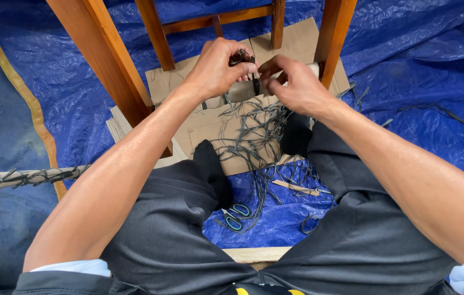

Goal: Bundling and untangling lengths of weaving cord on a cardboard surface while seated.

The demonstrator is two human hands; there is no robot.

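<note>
Left hand (pixel 215 68): raised over the cardboard (pixel 292 41), fingers curled shut round a small bunch of dark strips (pixel 241 56), thumb pressing them against the forefinger.

Right hand (pixel 292 82): just beside the left, nearly touching it. Thumb and forefinger pinched together on a strip end at the bunch; the other fingers fold loosely over a pale roll (pixel 245 90) that lies across, behind both hands.

Strips, held: thin, flat, dark grey. Judged light and limp, no stiffness to speak of, likely to slide out of a loose pinch and to snag on one another. Best taken near the end between thumb and fingertip, with the other hand holding the rest of the bunch close by.

Strips, loose: a tangle (pixel 254 136) on the cardboard between the knees, spilling onto the tarp (pixel 418 65).

Scissors (pixel 236 216): blue-handled, on the tarp between the legs, well apart from both hands.

Chair frame (pixel 106 60): wooden, legs standing at either side of the cardboard, a rung across the top.

Wrapped pole (pixel 24 177): pale, bound with dark strips, lying far left.

Wood sliver (pixel 296 188): on the tarp near the right knee.
</note>
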